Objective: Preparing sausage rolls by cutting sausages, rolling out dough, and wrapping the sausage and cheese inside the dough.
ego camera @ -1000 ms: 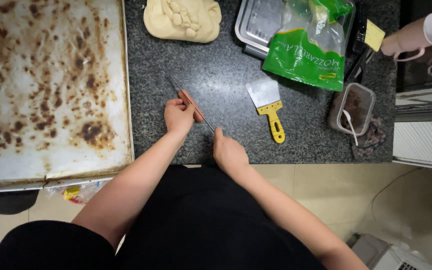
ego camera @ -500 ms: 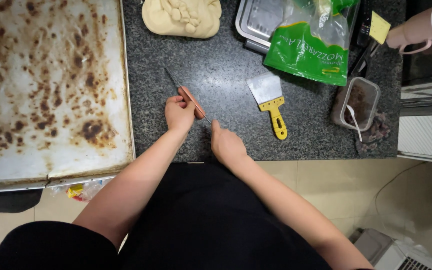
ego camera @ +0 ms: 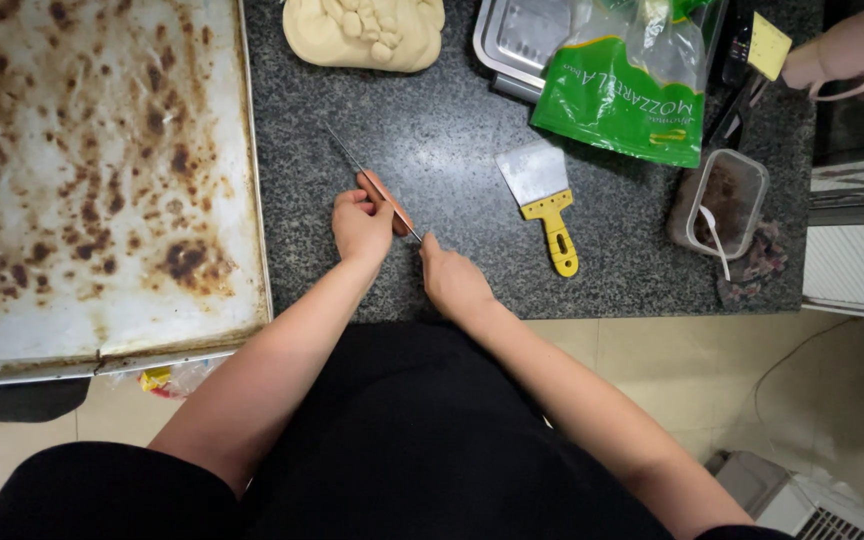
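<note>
A: From the head view, what differs from half a second ago?

B: Very little. The left hand (ego camera: 360, 226) has stayed on the knife (ego camera: 374, 186), and the right hand (ego camera: 452, 280) is still just beside its near end. The knife lies on the same slant as before.

A: How are the hands set?

B: The left hand is curled around the knife's reddish-brown handle, gripping it. The right hand rests on the dark speckled bench (ego camera: 432, 140) near its front edge, fingers bent loosely, one fingertip at the near end of the knife; I cannot tell whether it pinches anything.

A: Which way does the knife point?

B: Its long axis runs on a diagonal. The thin blade tip points away from the person and to the left, toward the dough (ego camera: 364, 32) at the far edge. The handle end comes toward the right hand.

A: What lies around it?

B: To the left, a large stained baking tray (ego camera: 92, 170). To the right, apart from the knife, a scraper (ego camera: 544, 195) with a yellow handle, blade away from the person. Beyond that, a green bag (ego camera: 632, 90) lying partly on a metal container (ego camera: 512, 45), and a small clear tub (ego camera: 722, 200) with a white spoon in it.
</note>
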